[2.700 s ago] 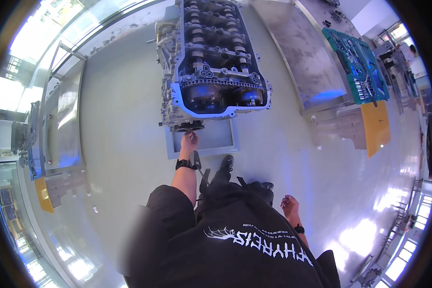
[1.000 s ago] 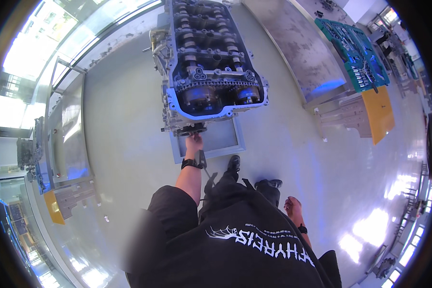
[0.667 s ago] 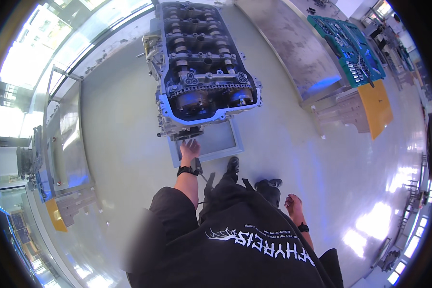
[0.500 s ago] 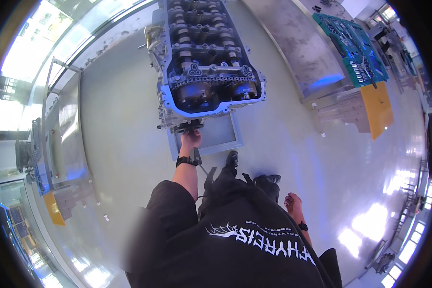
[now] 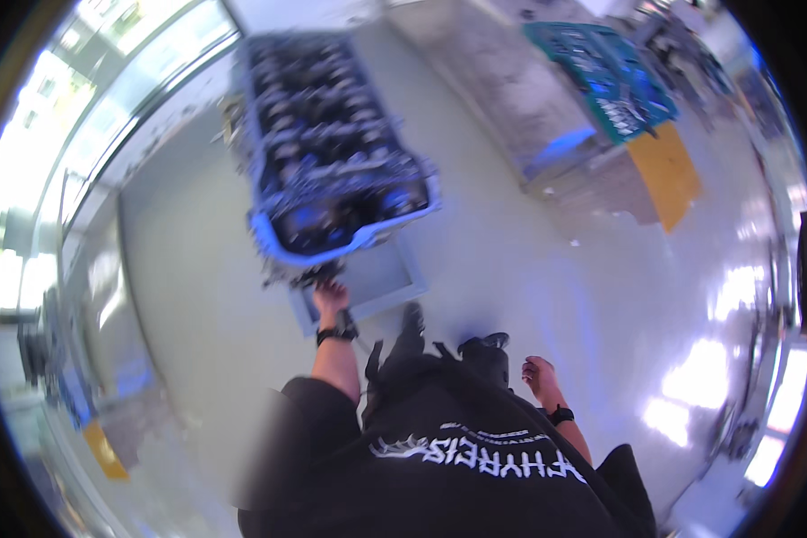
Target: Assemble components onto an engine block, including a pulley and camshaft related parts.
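An engine (image 5: 318, 134) with its top uncovered stands ahead, left of the middle, showing rows of camshaft parts and a chain end toward me. My left hand (image 5: 330, 296) reaches up under its near end. The fingers are closed on a dark round pulley (image 5: 321, 273) low on the engine; blur and the engine partly hide the fingertips. Down at my right side hangs my right hand (image 5: 538, 372), away from the engine. Its fingers are curled in, and nothing shows in them.
Below the engine is a grey frame-like tray (image 5: 381, 291). A metal workbench (image 5: 489, 90) stands to the right, with a green tool case (image 5: 601, 76) and a yellow panel (image 5: 665, 175) at its near end. Another bench (image 5: 108, 278) is on the left. My shoes are on the floor (image 5: 475, 260).
The view has swung, so the engine and benches appear shifted left and the engine tilted, with blur. My left hand stays at the pulley; my right hand still hangs at my side.
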Motion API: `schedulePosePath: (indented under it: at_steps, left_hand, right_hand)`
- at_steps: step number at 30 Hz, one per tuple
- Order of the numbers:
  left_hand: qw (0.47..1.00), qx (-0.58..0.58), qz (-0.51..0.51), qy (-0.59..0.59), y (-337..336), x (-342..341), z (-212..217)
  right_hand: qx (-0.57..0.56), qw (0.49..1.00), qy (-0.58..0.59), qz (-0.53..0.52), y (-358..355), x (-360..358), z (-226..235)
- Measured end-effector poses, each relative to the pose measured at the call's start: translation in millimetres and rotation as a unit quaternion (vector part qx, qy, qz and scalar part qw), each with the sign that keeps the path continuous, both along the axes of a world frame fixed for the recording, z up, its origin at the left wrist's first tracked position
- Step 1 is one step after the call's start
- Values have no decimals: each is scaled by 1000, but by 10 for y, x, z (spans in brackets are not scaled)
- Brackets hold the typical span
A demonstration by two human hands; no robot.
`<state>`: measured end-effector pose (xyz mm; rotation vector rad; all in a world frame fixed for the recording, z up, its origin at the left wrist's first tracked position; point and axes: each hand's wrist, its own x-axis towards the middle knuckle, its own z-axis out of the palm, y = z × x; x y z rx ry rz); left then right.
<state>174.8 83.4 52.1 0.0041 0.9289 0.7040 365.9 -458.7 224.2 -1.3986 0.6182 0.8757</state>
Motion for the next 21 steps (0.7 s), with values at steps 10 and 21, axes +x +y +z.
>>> schedulePosePath:
  at_steps: [10, 21]
  left_hand:
    - [767, 200, -502, 346, -349, -149, 294]
    - [614, 267, -694, 266, -920, 1518, 904]
  right_hand:
    - [-9, 999, -15, -45, -499, 238, -26]
    - [-100, 989, 71, -82, -1347, 928, -665]
